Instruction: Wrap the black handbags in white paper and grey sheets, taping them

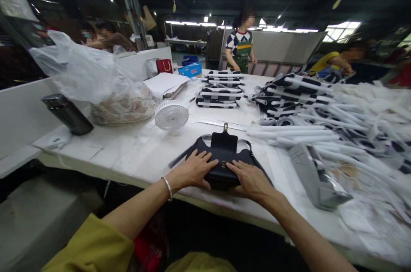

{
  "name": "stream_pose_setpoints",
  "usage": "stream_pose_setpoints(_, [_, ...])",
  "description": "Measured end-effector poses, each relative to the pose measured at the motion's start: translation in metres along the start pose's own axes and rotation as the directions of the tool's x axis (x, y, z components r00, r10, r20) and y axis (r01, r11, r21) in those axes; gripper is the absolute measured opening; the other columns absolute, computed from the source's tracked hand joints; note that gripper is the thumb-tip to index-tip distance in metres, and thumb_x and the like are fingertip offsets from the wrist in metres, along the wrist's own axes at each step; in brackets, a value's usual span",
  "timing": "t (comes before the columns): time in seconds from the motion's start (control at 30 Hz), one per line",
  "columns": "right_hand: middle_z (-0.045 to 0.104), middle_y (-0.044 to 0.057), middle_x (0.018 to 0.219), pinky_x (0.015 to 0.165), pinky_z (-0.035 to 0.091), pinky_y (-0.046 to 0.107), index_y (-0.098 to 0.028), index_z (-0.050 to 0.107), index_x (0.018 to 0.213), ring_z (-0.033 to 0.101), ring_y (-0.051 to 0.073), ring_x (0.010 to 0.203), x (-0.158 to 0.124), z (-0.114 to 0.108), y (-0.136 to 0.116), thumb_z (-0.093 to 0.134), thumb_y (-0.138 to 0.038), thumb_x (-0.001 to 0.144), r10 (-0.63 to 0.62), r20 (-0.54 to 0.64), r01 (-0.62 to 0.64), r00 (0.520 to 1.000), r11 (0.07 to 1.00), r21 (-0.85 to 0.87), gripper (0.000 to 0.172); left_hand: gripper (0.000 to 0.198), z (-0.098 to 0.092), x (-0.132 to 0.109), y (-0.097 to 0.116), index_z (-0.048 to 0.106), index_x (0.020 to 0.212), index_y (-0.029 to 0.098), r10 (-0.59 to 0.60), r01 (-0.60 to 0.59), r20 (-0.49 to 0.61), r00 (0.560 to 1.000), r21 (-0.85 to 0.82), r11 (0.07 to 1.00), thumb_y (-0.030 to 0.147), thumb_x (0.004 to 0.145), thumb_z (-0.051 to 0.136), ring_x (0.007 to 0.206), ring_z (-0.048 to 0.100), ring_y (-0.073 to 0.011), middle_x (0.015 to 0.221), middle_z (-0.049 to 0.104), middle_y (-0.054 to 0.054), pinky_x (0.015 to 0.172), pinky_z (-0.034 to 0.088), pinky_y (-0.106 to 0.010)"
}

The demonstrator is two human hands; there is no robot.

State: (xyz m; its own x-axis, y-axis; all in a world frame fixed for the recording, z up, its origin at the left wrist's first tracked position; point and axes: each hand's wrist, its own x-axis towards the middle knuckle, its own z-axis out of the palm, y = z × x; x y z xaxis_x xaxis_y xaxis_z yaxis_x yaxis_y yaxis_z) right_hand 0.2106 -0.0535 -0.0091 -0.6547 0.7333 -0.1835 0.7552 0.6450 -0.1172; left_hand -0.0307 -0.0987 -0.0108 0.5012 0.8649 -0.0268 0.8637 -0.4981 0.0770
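A black handbag (221,177) lies on the white table just in front of me. Its flap (224,142) is folded back away from me, with a metal clasp piece at the tip, and a small metal lock shows on the body between my hands. My left hand (195,169) rests on the bag's left part, fingers spread and thumb low on the near side. On the right part lies my right hand (250,177), its fingers also stretched out; its thumb is partly hidden. The bag's strap (180,158) trails out on the left.
Wrapped black bags (221,92) are stacked at the back, with more (289,92) to the right beside white foam tubes (305,135). A grey tape dispenser (316,177) stands right. Left are a white fan (171,117), a dark flask (69,115) and a plastic sack (122,105). A co-worker (240,49) stands beyond.
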Motion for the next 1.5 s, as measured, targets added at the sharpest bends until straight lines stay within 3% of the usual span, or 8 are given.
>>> stream_pose_setpoints(0.4, [0.035,0.003,0.157,0.118,0.025,0.06,-0.033,0.042,0.15,0.03,0.035,0.146,-0.012,0.074,-0.001,0.036,-0.002,0.089,-0.009,-0.311,-0.033,0.95,0.991,-0.131,0.069,0.068,0.065,-0.01,0.037,0.029,0.153,0.026,-0.273,0.301,-0.203,0.94,0.122,0.946,0.006,0.089,0.04,0.144,0.033,-0.0368,0.157,0.034,-0.017,0.113,0.031,-0.063])
stream_pose_setpoints(0.6, [0.055,0.014,0.143,0.1,0.049,0.054,-0.024,0.052,0.144,0.055,0.037,0.127,-0.003,0.043,-0.01,0.037,-0.004,0.091,-0.084,-0.23,0.014,0.97,0.957,-0.289,0.059,0.063,0.049,0.016,0.054,0.041,0.145,0.005,-0.143,0.152,-0.092,0.986,0.11,0.982,0.017,0.084,0.051,0.139,0.04,-0.0395,0.15,0.04,-0.026,0.11,0.037,-0.062])
stream_pose_setpoints(0.73, [0.071,0.019,0.096,0.082,0.056,0.042,-0.008,0.069,0.108,0.068,0.027,0.083,0.014,0.027,-0.019,0.046,-0.005,0.088,-0.2,-0.197,0.115,0.96,0.92,-0.375,0.03,0.056,0.061,0.028,0.063,0.047,0.14,0.001,-0.181,0.207,-0.182,0.966,0.134,0.969,0.015,0.085,0.05,0.135,0.046,-0.0347,0.146,0.045,-0.026,0.11,0.041,-0.054])
stream_pose_setpoints(0.9, [0.07,0.018,0.114,0.094,0.053,0.04,-0.007,0.067,0.114,0.065,0.028,0.106,0.021,0.068,-0.014,0.048,-0.006,0.088,-0.317,-0.507,0.086,0.802,0.9,-0.427,0.032,0.041,0.092,0.025,0.066,0.055,0.133,0.002,-0.168,0.299,-0.415,0.894,0.274,0.914,0.011,0.095,0.042,0.129,0.054,-0.0304,0.138,0.056,-0.022,0.109,0.045,-0.047])
stream_pose_setpoints(1.03, [0.066,0.017,0.128,0.105,0.046,0.042,-0.007,0.064,0.124,0.059,0.028,0.121,0.015,0.099,-0.01,0.046,-0.007,0.091,-0.276,-0.643,0.022,0.715,0.927,-0.373,0.038,0.04,0.094,0.019,0.059,0.055,0.133,0.004,-0.075,0.241,-0.446,0.892,0.328,0.913,0.012,0.097,0.042,0.128,0.055,-0.0298,0.137,0.057,-0.021,0.108,0.046,-0.047])
stream_pose_setpoints(1.13, [0.066,0.015,0.128,0.104,0.047,0.042,-0.008,0.064,0.126,0.061,0.027,0.12,0.01,0.087,-0.004,0.046,-0.007,0.093,-0.332,-0.596,0.102,0.731,0.917,-0.387,0.038,0.041,0.091,0.014,0.049,0.053,0.137,0.009,-0.028,0.186,-0.436,0.899,0.324,0.928,0.013,0.098,0.041,0.129,0.054,-0.0289,0.14,0.056,-0.016,0.11,0.043,-0.052])
stream_pose_setpoints(1.3, [0.066,0.009,0.129,0.113,0.035,0.057,-0.023,0.061,0.132,0.057,0.027,0.124,-0.007,0.043,0.016,0.049,-0.009,0.093,-0.376,-0.375,0.255,0.848,0.907,-0.335,0.043,0.044,0.099,0.011,0.049,0.051,0.141,0.017,-0.115,0.272,-0.532,0.839,0.226,0.935,0.013,0.098,0.041,0.134,0.048,-0.028,0.145,0.052,-0.011,0.114,0.037,-0.054])
stream_pose_setpoints(1.5, [0.031,0.011,0.16,0.115,0.018,0.07,-0.027,0.032,0.155,0.022,0.04,0.148,-0.019,0.076,0.022,0.061,-0.053,0.09,-0.188,-0.421,0.143,0.888,0.98,-0.136,0.076,0.063,0.107,0.0,0.062,0.041,0.149,0.014,-0.106,0.226,-0.591,0.8,0.133,0.965,0.045,0.096,0.054,0.145,0.031,-0.0343,0.154,0.038,-0.017,0.122,0.01,-0.062])
